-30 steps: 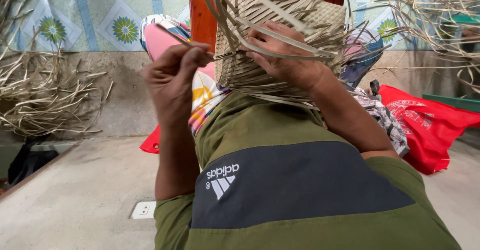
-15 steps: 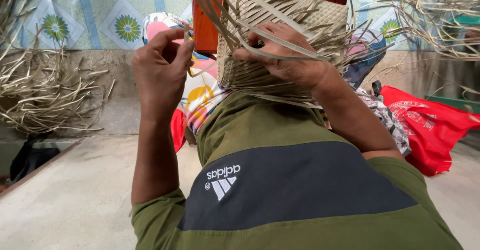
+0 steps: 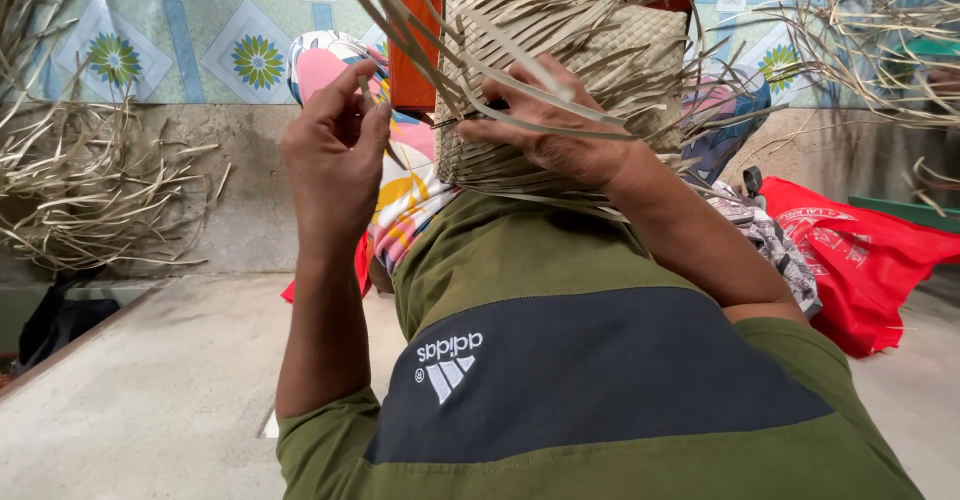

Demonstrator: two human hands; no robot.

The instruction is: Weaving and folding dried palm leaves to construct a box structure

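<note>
Nearest the camera is the person's knee, covered by olive and dark grey cloth (image 3: 600, 380), which fills the lower frame and hides the lower edge of the work. Both forearms rise from behind it. The left hand (image 3: 335, 150) is raised, palm turned inward, with the fingers (image 3: 372, 125) pinched closed on a thin straw strip (image 3: 385, 30) that runs up and to the left and is cut off by the top edge. The right hand (image 3: 560, 135) is laid flat against the woven basket (image 3: 560, 70), fingers closed around its face and over several loose strips; the thumb side is partly covered by strands, so the exact contact cannot be made out. The basket rests on top of the knee, between the hands, upright, with unwoven strips fanning outward. Just behind it are a red panel (image 3: 420, 30) and patterned cloth (image 3: 405, 185). A red bag (image 3: 860, 250) lies on the concrete floor (image 3: 150, 400) at right. A heap of dry straw (image 3: 90, 190) sits at left against the tiled wall (image 3: 200, 20).
</note>
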